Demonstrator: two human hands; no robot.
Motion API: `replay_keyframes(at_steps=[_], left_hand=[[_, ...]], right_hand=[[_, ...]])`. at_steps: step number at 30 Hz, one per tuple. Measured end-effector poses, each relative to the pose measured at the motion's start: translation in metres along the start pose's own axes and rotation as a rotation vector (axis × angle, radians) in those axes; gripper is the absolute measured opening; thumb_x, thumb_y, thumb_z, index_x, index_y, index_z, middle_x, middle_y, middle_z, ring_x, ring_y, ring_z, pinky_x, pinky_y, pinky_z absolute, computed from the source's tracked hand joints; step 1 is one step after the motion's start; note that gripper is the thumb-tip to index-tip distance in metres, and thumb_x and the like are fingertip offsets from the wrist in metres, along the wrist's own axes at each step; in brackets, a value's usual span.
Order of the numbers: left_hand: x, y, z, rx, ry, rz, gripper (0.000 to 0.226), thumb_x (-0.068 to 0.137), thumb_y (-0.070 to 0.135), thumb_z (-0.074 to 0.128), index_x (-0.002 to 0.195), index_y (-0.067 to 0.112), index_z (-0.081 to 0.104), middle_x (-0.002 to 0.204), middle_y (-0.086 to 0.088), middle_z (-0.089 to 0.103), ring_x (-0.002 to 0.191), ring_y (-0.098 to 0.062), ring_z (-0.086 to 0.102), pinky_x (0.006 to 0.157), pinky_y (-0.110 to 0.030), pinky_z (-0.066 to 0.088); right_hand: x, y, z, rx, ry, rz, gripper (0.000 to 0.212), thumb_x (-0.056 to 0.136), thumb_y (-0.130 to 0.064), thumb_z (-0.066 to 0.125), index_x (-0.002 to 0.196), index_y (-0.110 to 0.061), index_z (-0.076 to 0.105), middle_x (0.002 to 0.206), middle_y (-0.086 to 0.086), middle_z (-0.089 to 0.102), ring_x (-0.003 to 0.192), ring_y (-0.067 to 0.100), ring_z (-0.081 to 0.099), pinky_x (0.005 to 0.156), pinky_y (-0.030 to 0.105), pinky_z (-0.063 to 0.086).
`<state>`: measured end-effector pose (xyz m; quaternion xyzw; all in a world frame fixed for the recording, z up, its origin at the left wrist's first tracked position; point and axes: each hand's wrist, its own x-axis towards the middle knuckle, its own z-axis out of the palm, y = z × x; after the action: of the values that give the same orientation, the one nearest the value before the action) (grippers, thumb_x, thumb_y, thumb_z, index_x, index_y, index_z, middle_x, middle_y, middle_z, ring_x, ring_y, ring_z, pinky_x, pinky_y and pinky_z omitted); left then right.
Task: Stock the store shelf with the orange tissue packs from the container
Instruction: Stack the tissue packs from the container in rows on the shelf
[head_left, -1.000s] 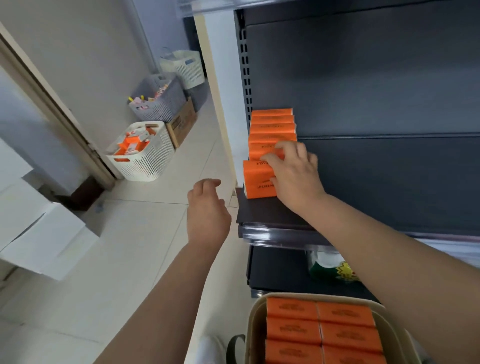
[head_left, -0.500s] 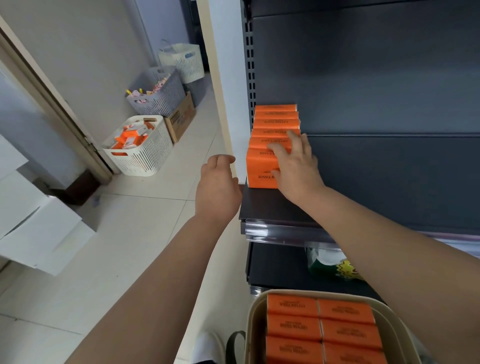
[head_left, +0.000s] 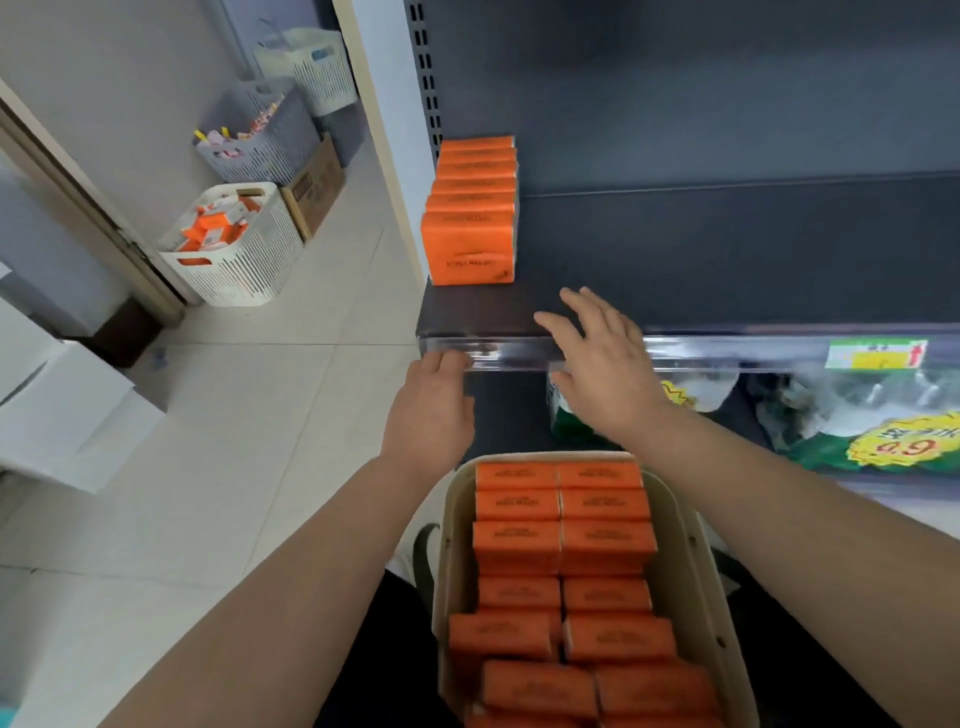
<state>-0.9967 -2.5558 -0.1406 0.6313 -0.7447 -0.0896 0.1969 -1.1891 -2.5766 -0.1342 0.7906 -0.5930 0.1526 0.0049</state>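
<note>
A row of several orange tissue packs (head_left: 471, 234) stands upright at the left end of the dark shelf (head_left: 701, 270). A beige container (head_left: 691, 545) below me holds two rows of several more orange packs (head_left: 561, 582). My right hand (head_left: 602, 364) hovers with fingers spread over the shelf's front edge, holding nothing. Loosely curled and empty, my left hand (head_left: 431, 410) hangs in front of the shelf's left corner, above the container's far rim.
A clear price rail (head_left: 753, 353) runs along the shelf front. Green bagged goods (head_left: 857, 426) lie on the shelf below. On the floor at left stand a white basket (head_left: 234, 249), a grey basket (head_left: 260, 135), a cardboard box (head_left: 317, 182) and white cartons (head_left: 62, 405).
My right hand has let go of the front pack and pulled back toward me. My left hand dropped lower. The view tilted down, showing more of the container.
</note>
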Motion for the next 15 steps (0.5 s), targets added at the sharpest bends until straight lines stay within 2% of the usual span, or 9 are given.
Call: replay_keyframes(at_steps=[3,6,10,15], left_hand=[[-0.044,-0.001,0.029,0.000,-0.156,0.031,0.040,0.091,0.013,0.053,0.130,0.017,0.049,0.133,-0.001,0.048,0.121,-0.019,0.044,0.092,-0.031,0.045],[-0.074,0.001,0.051,0.063,-0.317,0.092,0.040,0.089,0.011,0.049,0.129,0.017,0.048,0.131,-0.001,0.048,0.122,-0.021,0.043,0.096,-0.035,0.044],[-0.085,0.006,0.065,0.143,-0.378,0.174,0.043,0.090,0.013,0.048,0.132,0.019,0.046,0.134,0.001,0.047,0.126,-0.020,0.040,0.102,-0.032,0.036],[-0.082,0.000,0.074,0.118,-0.438,0.062,0.039,0.091,0.015,0.049,0.129,0.021,0.046,0.132,0.001,0.047,0.119,-0.019,0.047,0.098,-0.034,0.043]], right_hand=[[-0.053,0.009,0.013,0.010,-0.106,0.043,0.058,0.090,-0.020,0.059,0.143,-0.022,0.035,0.152,0.004,0.028,0.140,0.024,0.024,0.114,0.041,0.021],[-0.102,0.018,0.037,-0.024,-0.283,0.100,0.053,0.092,-0.023,0.052,0.142,-0.026,0.034,0.146,-0.001,0.037,0.134,0.020,0.033,0.110,0.039,0.028],[-0.144,0.024,0.062,0.033,-0.521,0.150,0.047,0.093,-0.021,0.047,0.139,-0.028,0.038,0.141,-0.003,0.044,0.131,0.019,0.038,0.110,0.041,0.032],[-0.160,0.024,0.084,0.032,-0.564,0.161,0.051,0.093,-0.020,0.046,0.141,-0.029,0.032,0.143,-0.003,0.038,0.133,0.018,0.034,0.108,0.039,0.033]])
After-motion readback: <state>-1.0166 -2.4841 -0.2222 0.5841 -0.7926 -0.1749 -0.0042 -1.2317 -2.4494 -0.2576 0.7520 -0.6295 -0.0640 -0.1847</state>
